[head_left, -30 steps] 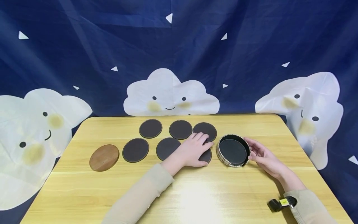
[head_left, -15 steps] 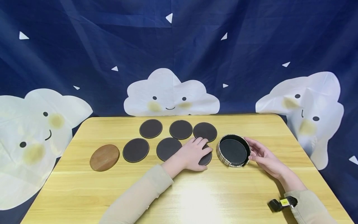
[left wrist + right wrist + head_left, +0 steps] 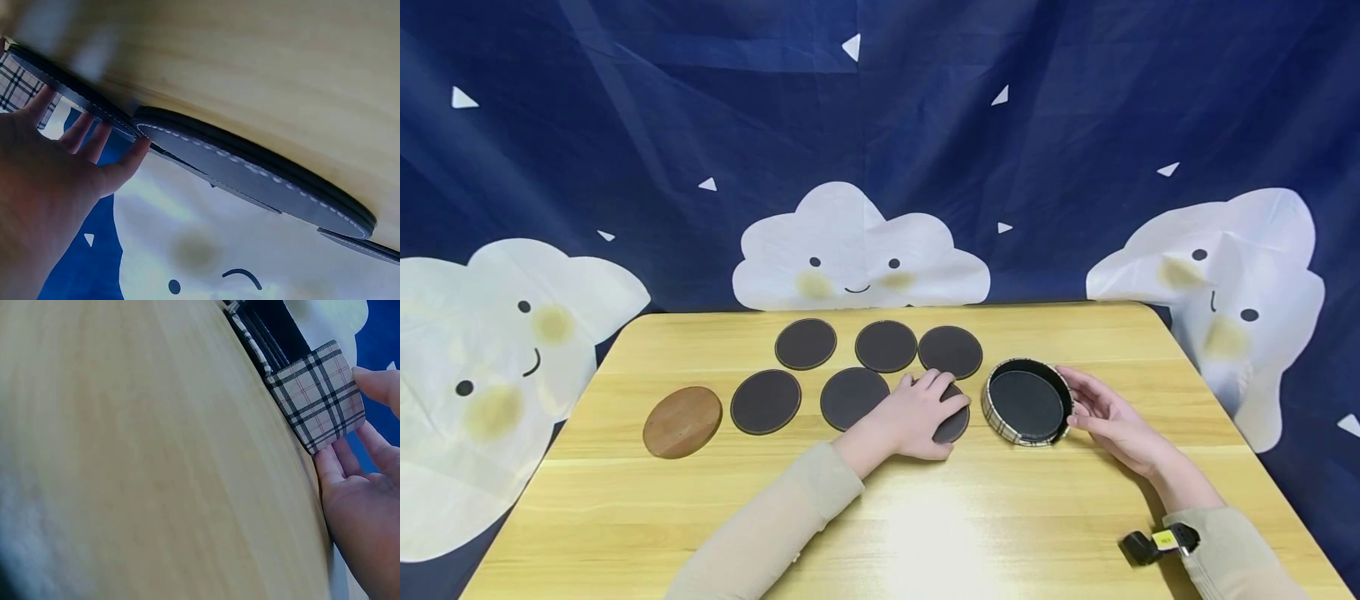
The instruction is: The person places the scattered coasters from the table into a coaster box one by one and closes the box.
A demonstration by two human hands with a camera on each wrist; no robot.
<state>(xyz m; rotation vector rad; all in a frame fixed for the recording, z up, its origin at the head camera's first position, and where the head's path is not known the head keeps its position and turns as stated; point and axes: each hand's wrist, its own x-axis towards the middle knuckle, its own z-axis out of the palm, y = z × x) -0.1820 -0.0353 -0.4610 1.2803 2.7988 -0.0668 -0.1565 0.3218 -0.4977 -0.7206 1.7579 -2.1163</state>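
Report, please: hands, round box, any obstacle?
Left hand touching dark coaster beside round box. Right hand holding box's side. Box upright on table; nothing seen between coaster and box.

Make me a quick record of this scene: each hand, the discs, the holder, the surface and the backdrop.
left hand: touching the rightmost front-row disc
right hand: holding the side of the plaid holder
dark discs: six, two rows of three
brown disc: left of the front row
holder interior: dark
surface: wood-grain table
backdrop: dark blue, white clouds
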